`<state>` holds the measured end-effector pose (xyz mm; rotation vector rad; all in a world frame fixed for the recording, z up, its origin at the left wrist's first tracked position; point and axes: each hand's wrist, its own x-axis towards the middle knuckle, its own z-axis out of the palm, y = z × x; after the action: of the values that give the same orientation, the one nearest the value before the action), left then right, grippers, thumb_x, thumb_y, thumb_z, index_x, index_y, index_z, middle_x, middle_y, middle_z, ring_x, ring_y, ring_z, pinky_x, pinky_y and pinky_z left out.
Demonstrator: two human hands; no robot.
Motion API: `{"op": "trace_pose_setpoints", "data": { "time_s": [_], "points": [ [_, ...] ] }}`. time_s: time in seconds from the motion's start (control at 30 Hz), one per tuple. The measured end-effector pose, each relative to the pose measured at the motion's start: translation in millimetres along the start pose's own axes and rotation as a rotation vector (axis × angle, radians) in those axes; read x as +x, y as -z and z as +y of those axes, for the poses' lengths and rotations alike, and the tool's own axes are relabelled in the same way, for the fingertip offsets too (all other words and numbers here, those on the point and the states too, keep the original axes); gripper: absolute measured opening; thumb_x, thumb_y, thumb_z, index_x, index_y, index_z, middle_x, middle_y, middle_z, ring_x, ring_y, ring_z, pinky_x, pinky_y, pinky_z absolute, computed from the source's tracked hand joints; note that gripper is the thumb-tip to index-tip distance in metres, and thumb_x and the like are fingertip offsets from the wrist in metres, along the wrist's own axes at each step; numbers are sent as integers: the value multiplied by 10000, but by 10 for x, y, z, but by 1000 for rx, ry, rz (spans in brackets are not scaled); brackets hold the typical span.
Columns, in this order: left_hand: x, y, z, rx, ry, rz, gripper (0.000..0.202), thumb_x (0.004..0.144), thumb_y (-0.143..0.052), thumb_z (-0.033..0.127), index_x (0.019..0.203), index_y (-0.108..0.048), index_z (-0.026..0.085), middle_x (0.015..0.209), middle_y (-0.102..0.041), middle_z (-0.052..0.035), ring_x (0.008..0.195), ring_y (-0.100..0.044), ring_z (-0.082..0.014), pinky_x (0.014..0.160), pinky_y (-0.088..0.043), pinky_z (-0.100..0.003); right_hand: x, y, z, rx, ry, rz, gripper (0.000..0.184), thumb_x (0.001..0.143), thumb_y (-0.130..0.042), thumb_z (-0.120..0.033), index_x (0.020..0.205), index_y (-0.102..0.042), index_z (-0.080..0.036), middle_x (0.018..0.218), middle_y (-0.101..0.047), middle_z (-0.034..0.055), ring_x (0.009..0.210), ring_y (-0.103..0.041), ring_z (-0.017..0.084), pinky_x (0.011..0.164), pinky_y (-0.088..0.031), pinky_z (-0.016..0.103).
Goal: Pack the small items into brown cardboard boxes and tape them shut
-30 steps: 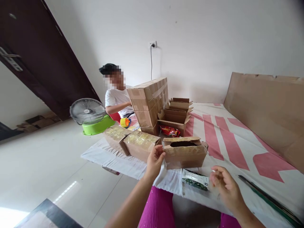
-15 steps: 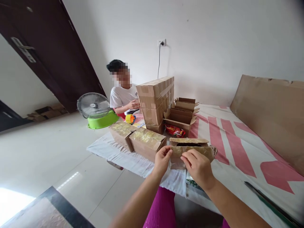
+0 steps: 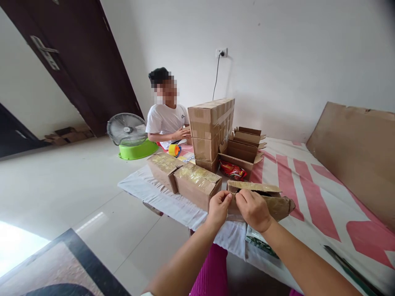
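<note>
A small cardboard box [image 3: 279,207] with its top partly open and shiny tape on its flaps sits near the table's front edge. With closed fingertips, my left hand [image 3: 218,209] pinches the left end of its near flap. My right hand [image 3: 253,210] pinches the same flap close beside, its fingers closed; whether loose tape is between them is too small to tell. Left of it are two boxes shut with tape, the nearer box [image 3: 197,183] and the farther box [image 3: 165,166]. Behind lies a red packet [image 3: 233,169], against an open box [image 3: 237,158].
Taped boxes [image 3: 203,127] form a tall stack mid-table. Beyond it sits a person in a white shirt [image 3: 168,123], hands on a box, near a yellow-orange tape dispenser [image 3: 173,150]. A green packet [image 3: 259,240] lies under my right forearm; a dark long tool [image 3: 348,263] lies right.
My right hand has moved left along the flap, close to my left hand. The view has shifted slightly, so the scene sits farther right.
</note>
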<state>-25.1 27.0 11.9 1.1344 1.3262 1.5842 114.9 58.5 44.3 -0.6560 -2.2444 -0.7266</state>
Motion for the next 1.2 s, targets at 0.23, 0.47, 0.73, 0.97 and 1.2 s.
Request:
{"op": "trace_pose_setpoints", "data": {
  "time_s": [0.23,0.47,0.73,0.97,1.2],
  "points": [
    [4,-31,-12,24,39,2,279,714,-607,447,660,-600,174,516,-431,51,512,-385,-98,487,-306,-228,-103,-83,147,83,206,108,249,923,-438,-111,862,-666,-189,797,-664,62,716,-576,168,646,-457,321],
    [-24,-21,71,20,28,-45,216,713,-583,384,701,-615,171,545,-468,45,518,-409,-100,507,-339,-229,-142,-44,206,162,225,107,230,907,-454,-101,924,-673,-168,833,-689,85,762,-625,191,685,-523,334],
    [0,53,214,221,-55,-145,124,726,-532,237,771,-632,179,638,-562,15,595,-492,-122,559,-392,-224,-182,155,103,310,-188,151,288,889,-574,-229,1168,-584,-157,1022,-657,132,956,-645,244,809,-552,370],
    [43,59,194,276,-92,-172,118,724,-508,208,761,-618,185,627,-558,27,582,-497,-121,553,-382,-223,-238,331,105,275,-298,51,188,910,-544,-217,1081,-622,-217,924,-651,70,778,-648,178,684,-515,297],
    [124,106,554,560,-176,-358,129,707,-505,202,714,-631,180,615,-563,26,595,-490,-128,558,-349,-227,-220,200,127,114,-170,44,154,920,-497,-151,898,-649,-164,836,-679,75,733,-634,178,669,-470,302]
  ]
}}
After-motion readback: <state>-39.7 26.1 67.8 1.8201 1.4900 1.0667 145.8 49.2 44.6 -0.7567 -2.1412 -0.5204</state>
